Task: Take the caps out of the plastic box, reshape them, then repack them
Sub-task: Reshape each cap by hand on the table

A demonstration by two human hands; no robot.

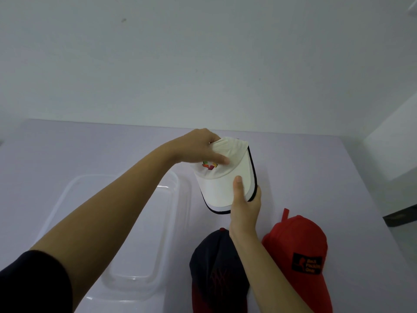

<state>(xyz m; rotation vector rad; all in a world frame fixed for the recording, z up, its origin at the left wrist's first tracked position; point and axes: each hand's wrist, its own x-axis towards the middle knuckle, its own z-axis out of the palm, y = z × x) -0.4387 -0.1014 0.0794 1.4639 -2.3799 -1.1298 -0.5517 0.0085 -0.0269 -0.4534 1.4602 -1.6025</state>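
Unpacking appears complete as far as can be seen: all three caps in view are outside the clear plastic box (171, 222), which stands on the lavender worktop (316, 166) under the person's left forearm. Reshaping is judged to be in hand. The white cap (225, 179) is held above the worktop, just beyond the box's far right corner. The left hand (198, 147) grasps its crown with curled fingers, and the right hand (244, 199) pinches the dark-edged brim, thumb on top. Two caps lie near the front edge, side by side and touching or nearly so: a navy cap (214, 267) and a red cap (300, 249). Whether either has been reshaped cannot be told. Repacking is not yet begun. Markings: the white cap bears a small multicoloured emblem (208, 164) with no legible lettering. The red cap carries a black patch (307, 264) with red print — the first word reads "Back", the rest too blurred to confirm. The navy cap shows dark red stitching, unreadable.
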